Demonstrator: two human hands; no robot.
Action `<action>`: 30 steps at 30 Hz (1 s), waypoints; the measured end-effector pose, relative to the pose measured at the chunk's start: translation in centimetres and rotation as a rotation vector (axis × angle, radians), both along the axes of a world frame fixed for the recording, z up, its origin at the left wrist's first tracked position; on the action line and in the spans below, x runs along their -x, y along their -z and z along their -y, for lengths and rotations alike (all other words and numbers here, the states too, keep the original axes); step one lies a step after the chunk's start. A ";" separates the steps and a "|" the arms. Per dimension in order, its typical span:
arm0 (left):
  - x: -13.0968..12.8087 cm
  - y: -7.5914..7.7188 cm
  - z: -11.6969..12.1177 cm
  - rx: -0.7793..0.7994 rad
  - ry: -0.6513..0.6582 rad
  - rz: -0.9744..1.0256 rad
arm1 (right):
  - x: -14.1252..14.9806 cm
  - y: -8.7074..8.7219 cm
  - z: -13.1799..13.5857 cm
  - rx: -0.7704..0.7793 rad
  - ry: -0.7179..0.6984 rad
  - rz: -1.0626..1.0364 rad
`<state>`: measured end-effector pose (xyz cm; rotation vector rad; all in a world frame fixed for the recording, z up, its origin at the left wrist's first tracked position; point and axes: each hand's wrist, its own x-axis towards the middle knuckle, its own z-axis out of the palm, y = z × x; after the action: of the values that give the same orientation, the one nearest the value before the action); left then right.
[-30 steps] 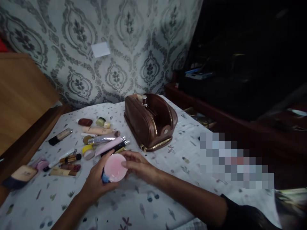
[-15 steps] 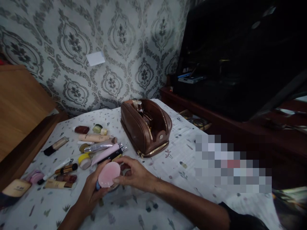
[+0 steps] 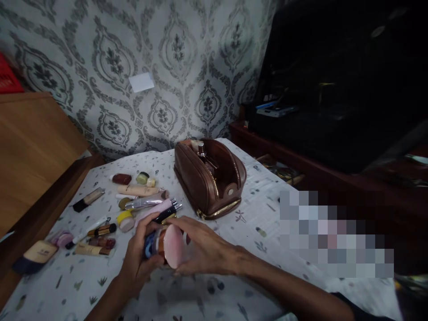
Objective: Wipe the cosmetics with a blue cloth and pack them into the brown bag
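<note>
My left hand (image 3: 140, 252) is closed around the blue end of a small round cosmetic jar (image 3: 161, 243), which has a brownish-orange band. The fingers of my right hand (image 3: 203, 247) grip the jar's pink round lid (image 3: 174, 246) at its rim. The jar lies tilted on its side between both hands, just above the cloth; whether the lid sits fully on it I cannot tell. Beyond my right hand a brown makeup bag (image 3: 200, 185) stands unzipped, with a silver-capped bottle (image 3: 201, 150) inside. Close past my left fingers lie a pink tube (image 3: 155, 209) and a black tube (image 3: 165, 215).
Several cosmetics lie to the left, among them a yellow-lidded jar (image 3: 125, 221), a beige tube (image 3: 138, 191) and a foundation bottle (image 3: 39, 255). A wooden panel (image 3: 36, 147) borders the left edge. A black screen (image 3: 334, 89) stands on a dark red cabinet (image 3: 267, 145) at right.
The jar has turned so that the pink lid, which faced upward, now points to the right and its blue and orange side shows. The whole view has shifted slightly.
</note>
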<state>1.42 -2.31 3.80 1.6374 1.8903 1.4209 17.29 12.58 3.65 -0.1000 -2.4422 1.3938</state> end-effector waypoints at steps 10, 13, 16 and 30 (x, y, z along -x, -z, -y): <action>-5.9 -5.6 -9.2 -0.104 0.151 -0.731 | -4.2 -9.8 -7.1 0.318 0.308 -0.294; -8.1 -6.6 -11.8 0.015 0.130 -1.112 | -2.6 -10.5 -9.8 0.300 0.394 -0.307; -9.1 -7.2 -13.0 0.178 0.091 -1.239 | -1.4 -10.0 -12.1 0.174 0.490 -0.194; -5.9 -7.1 -11.6 0.291 0.303 -1.036 | -0.3 -11.2 -13.4 -0.743 0.330 0.690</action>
<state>7.31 9.33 10.91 2.5956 1.9718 0.0950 17.57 25.96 14.83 -0.8706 -3.1150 0.2610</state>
